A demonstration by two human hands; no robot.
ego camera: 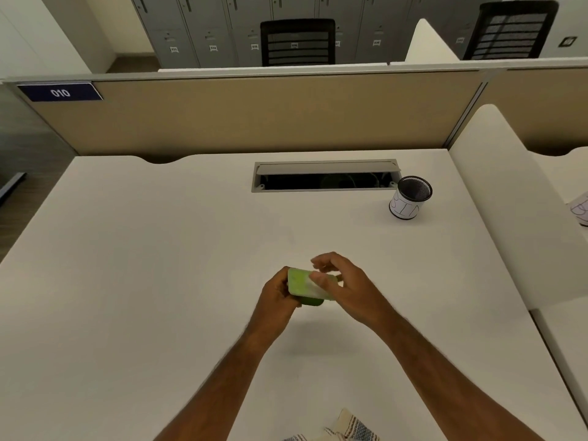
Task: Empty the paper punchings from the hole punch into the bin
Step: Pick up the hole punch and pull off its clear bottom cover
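Early in the task, by the look of it; nothing tipped out yet, no loose paper punchings visible on the white table [159, 281], and the bin, a small black mesh cup wrapped in a white hand-lettered paper label [410, 198], standing upright at the far right, well apart from the hands; seemingly still at the stage of working the base cover loose, though hard to say whether already unclipped.

Small green plastic hole punch [305, 286] held above the table at near centre, turned so that a pale, translucent underside faces up; darker green body showing along the near edge; somewhat blurred, so no telling how full.

Left hand [276, 294] wrapped around the left end of the punch, gripping it; right hand [343, 281] partly spread, thumb resting on the pale cover, other fingers lifted and curled above it.

Left to do: freeing the cover, carrying the punch far right, tipping over the cup.
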